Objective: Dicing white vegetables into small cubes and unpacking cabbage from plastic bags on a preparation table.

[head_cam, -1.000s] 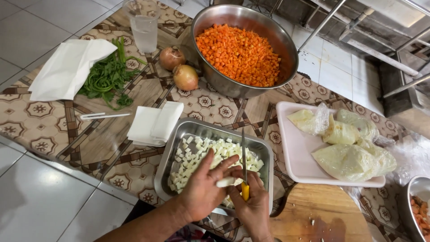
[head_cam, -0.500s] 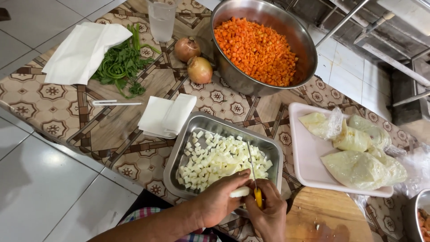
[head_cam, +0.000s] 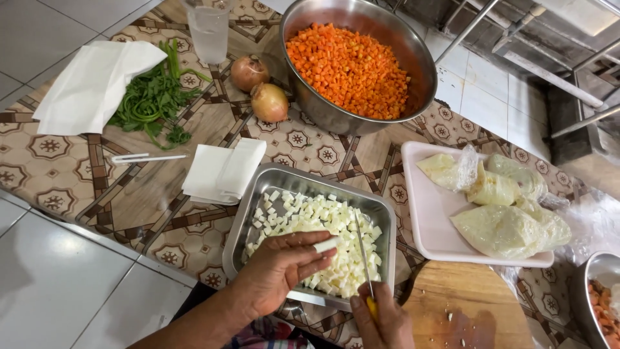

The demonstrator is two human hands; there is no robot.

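- Patterned tablecloth [head_cam: 64, 174] covers the table; grey tiled floor at left, metal racking top right, cut off.
- Head view only. Right hand [head_cam: 381, 323] cropped by the bottom edge, closed around a yellow-handled knife [head_cam: 363, 249]; thin blade points up over the tray, handle mostly hidden in the fist.
- Left hand [head_cam: 278, 271] curled, fingers pinching a pale white piece [head_cam: 326, 245] just over the tray's near side; how much of the piece sits behind the fingers is unclear.
- Rectangular steel tray [head_cam: 248, 210] holds small white cubes [head_cam: 323, 226], partly hidden by the left hand.
- Big steel bowl [head_cam: 336, 119] full of diced carrot [head_cam: 349, 68].
- White foam tray [head_cam: 429, 220] with pale lumps in clear plastic wrap [head_cam: 504, 207]; contents hard to make out.
- Second steel bowl [head_cam: 600, 297] cut off at the right edge, orange bits inside.
- Round wooden board [head_cam: 471, 304] at bottom, partly cropped.
- Two onions [head_cam: 258, 87], greens [head_cam: 152, 100] half under a white cloth [head_cam: 90, 84], folded napkin [head_cam: 223, 171], glass [head_cam: 210, 29] cut off at the top.
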